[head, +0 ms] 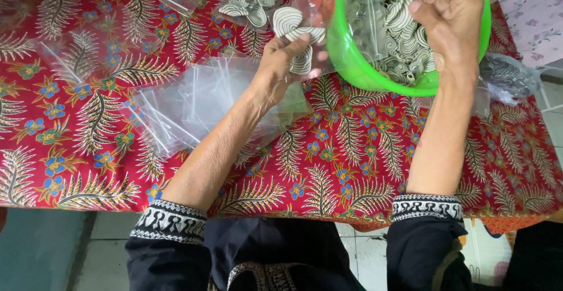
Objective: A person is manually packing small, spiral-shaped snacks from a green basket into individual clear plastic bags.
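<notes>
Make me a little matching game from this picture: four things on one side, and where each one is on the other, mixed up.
Things:
1. green bowl
2. left hand
3. right hand
4. empty clear bags

Places:
A. reaching into the bowl
B. piled on the red patterned cloth
C. holding a clear bag with striped pieces
D. top right, full of striped pieces

Pairs: 1-D, 2-C, 3-A, 4-B

From my remote seat I see a table spread with a red cloth [352, 168] printed with pale fern fronds and small blue flowers. Below its near edge lies a floor of pale grey tiles [99, 250] (grout lines show). At the upper right sits a lilac fabric with a faint floral print [536, 15]. The light is soft and even, like daylight.
</notes>
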